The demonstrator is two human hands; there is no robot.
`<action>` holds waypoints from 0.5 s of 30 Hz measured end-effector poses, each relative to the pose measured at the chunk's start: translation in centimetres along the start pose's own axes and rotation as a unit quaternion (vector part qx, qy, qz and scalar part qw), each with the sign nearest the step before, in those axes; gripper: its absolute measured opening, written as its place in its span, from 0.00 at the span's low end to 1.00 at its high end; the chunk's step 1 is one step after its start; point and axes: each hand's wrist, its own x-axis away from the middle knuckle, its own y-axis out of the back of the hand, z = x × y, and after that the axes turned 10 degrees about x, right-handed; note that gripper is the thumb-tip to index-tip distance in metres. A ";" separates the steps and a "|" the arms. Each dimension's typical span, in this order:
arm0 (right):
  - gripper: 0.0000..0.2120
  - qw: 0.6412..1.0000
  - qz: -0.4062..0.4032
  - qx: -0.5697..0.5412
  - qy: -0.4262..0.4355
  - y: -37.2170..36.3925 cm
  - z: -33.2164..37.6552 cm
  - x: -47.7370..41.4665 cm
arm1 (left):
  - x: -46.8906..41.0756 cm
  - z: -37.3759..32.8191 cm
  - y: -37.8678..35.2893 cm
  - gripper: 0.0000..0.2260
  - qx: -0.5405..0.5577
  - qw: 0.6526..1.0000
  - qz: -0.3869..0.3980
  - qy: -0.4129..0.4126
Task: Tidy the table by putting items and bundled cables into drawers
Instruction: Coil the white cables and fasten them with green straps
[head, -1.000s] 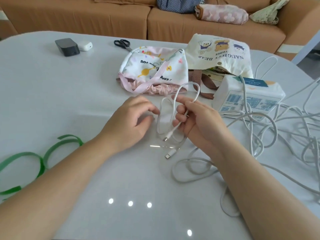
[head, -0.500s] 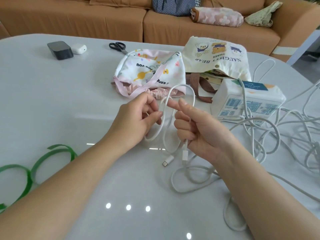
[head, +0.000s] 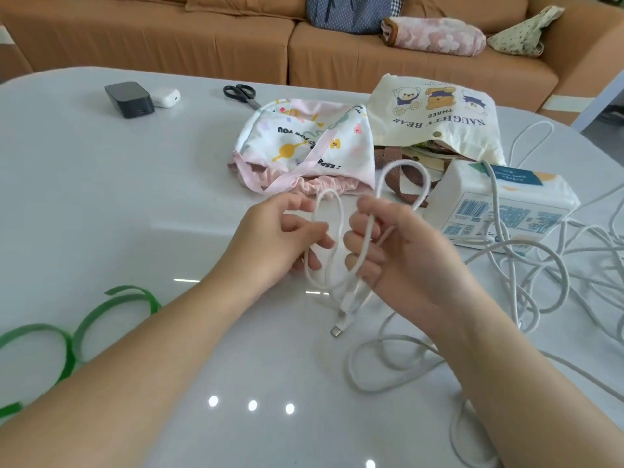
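Note:
A short white cable (head: 339, 228) is looped between both hands just above the white table (head: 101, 204). My left hand (head: 273, 241) has curled fingers hooked into one loop. My right hand (head: 398, 255) grips the cable's strands, with a second loop rising above its fingers. The cable's two plugs (head: 341, 324) hang below my right hand, close to the tabletop. A long white cable (head: 526, 275) sprawls in tangled loops at the right.
Green strap loops (head: 71, 336) lie at the left edge. A printed pink pouch (head: 304, 146), a bear tote bag (head: 435, 119) and a tissue pack (head: 506, 204) sit behind the hands. Scissors (head: 241, 94), a black box (head: 130, 97) and a white earbud case (head: 165, 97) lie further back.
Both hands have lifted a little and drawn the short cable into two loops. My left hand has hooked into the left loop, and the plugs now dangle together under my right hand.

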 end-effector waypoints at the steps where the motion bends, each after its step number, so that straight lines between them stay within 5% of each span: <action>1: 0.07 1.000 -0.010 -0.014 0.020 0.0 0.1 -0.1 | -0.2 -0.1 0.2 0.04 0.043 0.999 -0.015 0.021; 4: 0.10 0.995 -0.034 -0.079 0.043 0.4 0.5 -0.1 | -0.7 -0.7 1.3 0.08 0.206 0.974 -0.042 0.090; 9: 0.06 0.989 0.021 -0.018 -0.149 0.9 1.1 0.4 | -0.8 -1.4 2.5 0.09 0.346 0.932 -0.007 0.107; 15: 0.09 0.976 0.048 0.082 -0.196 0.8 0.8 1.1 | -0.7 -1.2 2.3 0.05 0.283 0.958 0.016 -0.029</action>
